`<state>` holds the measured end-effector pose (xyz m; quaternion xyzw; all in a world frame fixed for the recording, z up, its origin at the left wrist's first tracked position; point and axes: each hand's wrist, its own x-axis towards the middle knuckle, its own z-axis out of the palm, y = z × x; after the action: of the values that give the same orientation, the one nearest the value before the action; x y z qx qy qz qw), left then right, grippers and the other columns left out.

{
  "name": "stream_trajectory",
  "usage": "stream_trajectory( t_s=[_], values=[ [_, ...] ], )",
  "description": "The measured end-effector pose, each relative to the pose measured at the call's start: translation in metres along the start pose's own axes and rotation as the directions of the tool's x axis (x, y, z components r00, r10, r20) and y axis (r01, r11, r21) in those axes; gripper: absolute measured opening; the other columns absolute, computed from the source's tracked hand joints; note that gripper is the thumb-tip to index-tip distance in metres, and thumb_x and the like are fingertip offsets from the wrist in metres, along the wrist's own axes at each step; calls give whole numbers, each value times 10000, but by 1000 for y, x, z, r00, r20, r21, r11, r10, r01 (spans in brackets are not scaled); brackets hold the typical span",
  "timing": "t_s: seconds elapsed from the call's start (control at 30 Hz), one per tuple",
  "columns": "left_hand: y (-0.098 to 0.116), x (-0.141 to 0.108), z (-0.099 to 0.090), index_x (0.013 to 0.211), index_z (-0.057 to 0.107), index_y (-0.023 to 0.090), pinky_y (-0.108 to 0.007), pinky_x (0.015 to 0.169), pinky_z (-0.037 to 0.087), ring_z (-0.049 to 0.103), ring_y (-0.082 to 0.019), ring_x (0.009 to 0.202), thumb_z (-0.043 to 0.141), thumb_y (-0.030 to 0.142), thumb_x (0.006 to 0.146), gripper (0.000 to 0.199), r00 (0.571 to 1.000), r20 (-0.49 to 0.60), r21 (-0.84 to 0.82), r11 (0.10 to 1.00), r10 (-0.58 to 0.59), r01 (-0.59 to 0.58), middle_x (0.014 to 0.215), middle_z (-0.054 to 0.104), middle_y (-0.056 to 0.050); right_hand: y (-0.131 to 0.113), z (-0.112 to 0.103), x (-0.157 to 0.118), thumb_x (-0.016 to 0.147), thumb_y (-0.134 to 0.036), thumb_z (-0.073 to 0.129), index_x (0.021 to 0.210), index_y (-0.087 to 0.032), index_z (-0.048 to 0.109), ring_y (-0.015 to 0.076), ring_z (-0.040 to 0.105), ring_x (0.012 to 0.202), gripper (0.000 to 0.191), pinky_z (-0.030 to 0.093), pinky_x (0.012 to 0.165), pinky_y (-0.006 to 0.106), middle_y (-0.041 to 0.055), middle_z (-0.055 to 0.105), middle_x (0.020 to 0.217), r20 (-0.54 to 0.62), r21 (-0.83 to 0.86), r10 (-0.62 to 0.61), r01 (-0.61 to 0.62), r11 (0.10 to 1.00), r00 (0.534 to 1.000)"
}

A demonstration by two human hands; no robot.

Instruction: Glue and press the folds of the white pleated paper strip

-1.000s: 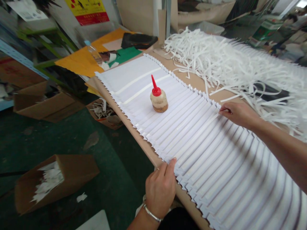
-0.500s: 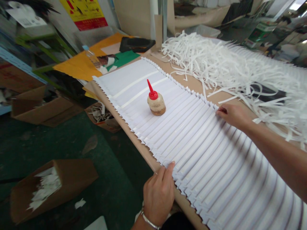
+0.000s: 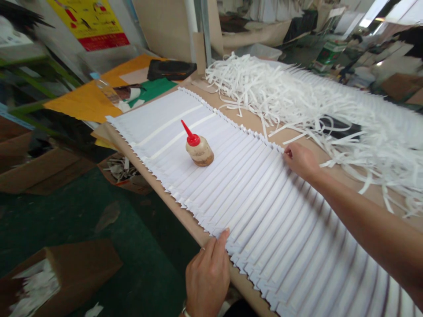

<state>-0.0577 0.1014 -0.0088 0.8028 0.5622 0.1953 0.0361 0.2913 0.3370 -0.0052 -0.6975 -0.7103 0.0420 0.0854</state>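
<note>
Leftward, everything has slid in the head view since the earlier frame, hands and bottle alike, so the head has turned while the work lies much as it did. The left hand [image 3: 206, 279] rests on the near edge of the pleated white paper [image 3: 251, 207], and the right hand [image 3: 300, 162] sits on the far edge, so the two hands are well apart across the sheet. Fingertips of each touch the sawtooth fold ends, but whether they pinch the paper or only press on it cannot be told. The paper lies on a tan wooden board [image 3: 251, 119], with two pale stripes [image 3: 168, 125] crossing its far end. A grimy glue bottle [image 3: 199, 152] with a red nozzle [image 3: 189, 134] stands tilted slightly on the pleats, out of reach of neither hand's path.

Working this sheet well likely means keeping both hands level on the same pleat, pressing evenly so the folds stay straight and parallel. Loose white paper strips [image 3: 264, 83] lie heaped beyond the board. On the wall, a yellow poster [image 3: 89, 22] with a red band carries writing too blurred to read, and the bottle shows no legible label.
</note>
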Motion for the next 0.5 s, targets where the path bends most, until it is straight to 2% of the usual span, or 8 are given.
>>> stream_trajectory(
  t_s=[0.07,0.13,0.23,0.3,0.4,0.5],
  values=[
    [-2,0,2,1322,587,162,-281,678,581,719,-179,739,406,95,995,380,1000,-10,-25,1000,8,-8,896,739,-47,19,-6,-10,902,-298,486,987,-163,680,240,620,830,250,415,703,332,133,711,979,-48,-6,5,-6,1000,999],
    [-3,-1,3,1307,586,157,-273,716,583,737,-178,798,409,112,1003,355,999,-35,-68,998,-1,-1,969,759,-61,50,-14,-23,909,-286,478,1038,-169,698,245,623,855,280,428,720,336,132,701,1032,-57,-43,6,-8,999,998],
    [-3,-1,2,1257,591,138,-270,729,586,752,-183,827,419,160,1020,293,996,-69,-125,991,-48,39,1012,772,-78,102,-23,-41,866,-261,524,1145,-200,721,261,623,894,348,448,746,351,130,662,1091,-18,-145,-22,19,989,1000],
    [-3,-2,0,1226,599,141,-265,681,583,754,-182,784,423,186,1027,270,994,-64,-150,986,-84,73,973,776,-69,128,-26,-50,832,-269,579,1128,-208,740,280,614,926,342,453,773,371,140,646,1086,26,-176,-59,63,982,998],
    [-4,-5,-4,1211,609,149,-245,618,572,759,-181,784,439,216,1030,257,988,-45,-213,968,-146,134,967,777,-67,144,-30,-60,848,-310,604,978,-190,749,296,598,941,229,447,811,398,167,649,1053,65,-176,-97,107,979,993],
    [-1,-8,-11,1195,622,156,-240,639,581,760,-186,844,467,229,1024,242,977,-44,-286,940,-208,187,981,773,-73,132,-40,-72,890,-315,557,900,-196,712,321,596,967,195,441,836,430,186,661,1072,36,-172,-138,143,975,990]
  ],
)
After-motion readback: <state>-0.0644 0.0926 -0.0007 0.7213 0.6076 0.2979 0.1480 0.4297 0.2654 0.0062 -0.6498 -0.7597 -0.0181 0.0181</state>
